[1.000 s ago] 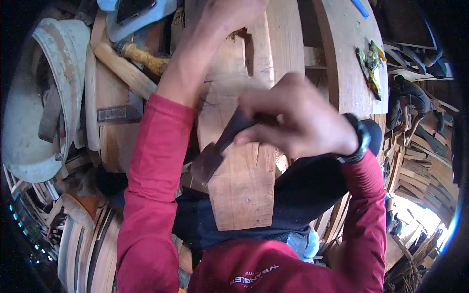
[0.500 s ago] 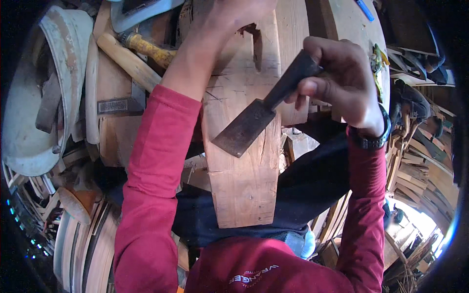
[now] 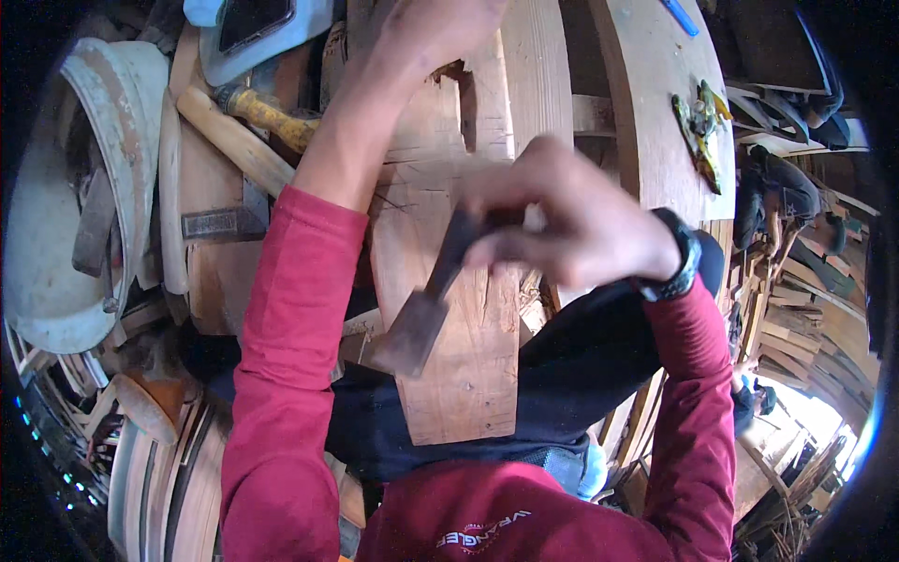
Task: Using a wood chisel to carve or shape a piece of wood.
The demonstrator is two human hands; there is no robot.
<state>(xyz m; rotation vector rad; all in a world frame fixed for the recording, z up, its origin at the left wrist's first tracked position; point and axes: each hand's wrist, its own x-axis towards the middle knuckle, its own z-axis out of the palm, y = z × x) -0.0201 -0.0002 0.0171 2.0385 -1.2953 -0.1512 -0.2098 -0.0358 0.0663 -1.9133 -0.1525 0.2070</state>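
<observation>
A long wooden board (image 3: pixel 464 393) with a dark notch and scored lines lies lengthways over my lap. My left hand (image 3: pixel 435 33) is at its far end beside the notch, fingers hidden at the top edge. My right hand (image 3: pixel 567 225), slightly blurred, grips a chisel (image 3: pixel 410 332) by its dark handle, the broad blade angled down over the board's left edge; whether it touches the wood I cannot tell.
Left: a cracked white container (image 3: pixel 61 244) with metal pieces, wooden handle (image 3: pixel 234 140), yellow-handled tool (image 3: pixel 272 112), phone (image 3: pixel 251 21) on pale plastic. Right: yellow-green pliers (image 3: pixel 702 145) on a plank (image 3: pixel 655 84), wood offcuts, another person (image 3: pixel 787 187).
My right hand and the chisel rose to the right half a second ago, then swung down toward the lower left. My left arm shifted slightly, staying at the far end.
</observation>
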